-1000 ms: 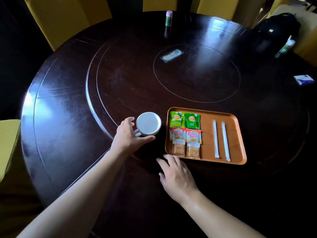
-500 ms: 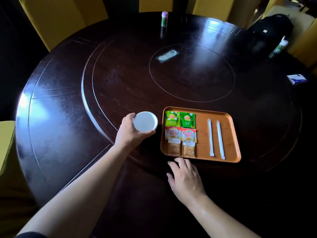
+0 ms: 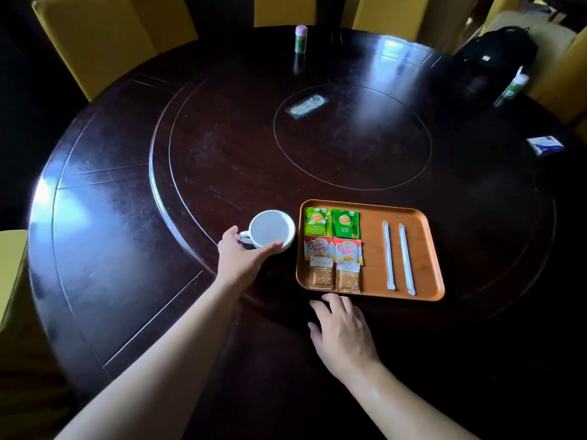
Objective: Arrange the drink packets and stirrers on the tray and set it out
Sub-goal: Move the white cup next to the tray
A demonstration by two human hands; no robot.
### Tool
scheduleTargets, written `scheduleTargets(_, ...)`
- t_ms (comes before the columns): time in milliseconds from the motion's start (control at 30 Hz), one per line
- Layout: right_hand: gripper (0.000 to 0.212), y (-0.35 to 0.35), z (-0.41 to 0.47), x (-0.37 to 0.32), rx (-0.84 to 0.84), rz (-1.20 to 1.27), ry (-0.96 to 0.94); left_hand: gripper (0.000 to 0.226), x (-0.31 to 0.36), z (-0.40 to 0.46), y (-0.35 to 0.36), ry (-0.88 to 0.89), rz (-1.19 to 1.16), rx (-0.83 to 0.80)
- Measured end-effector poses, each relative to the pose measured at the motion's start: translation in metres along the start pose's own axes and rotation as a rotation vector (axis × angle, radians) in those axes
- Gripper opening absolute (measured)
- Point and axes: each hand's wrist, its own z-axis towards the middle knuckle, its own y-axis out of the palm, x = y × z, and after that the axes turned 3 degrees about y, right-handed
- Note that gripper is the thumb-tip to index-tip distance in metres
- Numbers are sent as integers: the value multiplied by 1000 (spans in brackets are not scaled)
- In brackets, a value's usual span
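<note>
Cup (image 3: 272,229) sits just left of the tray (image 3: 428,265), handle toward the left hand (image 3: 240,260); that hand is loosely curled round its near side, thumb on the rim, likely squaring it to the tray. Tray holds tea packets (image 3: 330,222), creamer packets (image 3: 332,249) and brown sachets (image 3: 334,276) in a tidy grid, two stirrers (image 3: 397,255) parallel on the right, so arranging looks finished. Right hand (image 3: 343,331) lies flat and empty on the table (image 3: 222,138), just short of the tray's near edge.
</note>
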Motion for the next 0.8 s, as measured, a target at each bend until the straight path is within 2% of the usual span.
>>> scheduleTargets(133,37,-1,-1,0,-7,2,6,69,-8,-4,8,-19,-158,29)
scheduleTargets(200,37,0,-1,0,-9,3,4,59,-12,-4,10,-5,-217,36)
scheduleTargets(300,37,1,-1,-1,-8,-2,4,60,-18,-2,11,-12,-255,13)
scheduleTargets(400,37,1,-1,-1,-12,-2,11,97,-24,7,8,-30,-268,-35)
scheduleTargets(467,36,0,-1,-1,-15,0,11,106,-25,11,7,-19,-256,-64)
scheduleTargets(533,35,-2,-2,-1,-16,9,10,99,-23,11,7,-12,-237,-68)
scheduleTargets(600,35,-3,-2,-1,-26,17,11,78,-20,8,5,-2,-226,-70)
scheduleTargets(667,36,-5,-2,-1,-35,20,8,69,-21,3,3,-11,-239,-100)
scheduleTargets(800,45,-11,-5,-1,-121,18,-1,47,-31,-31,-5,-113,-181,-93)
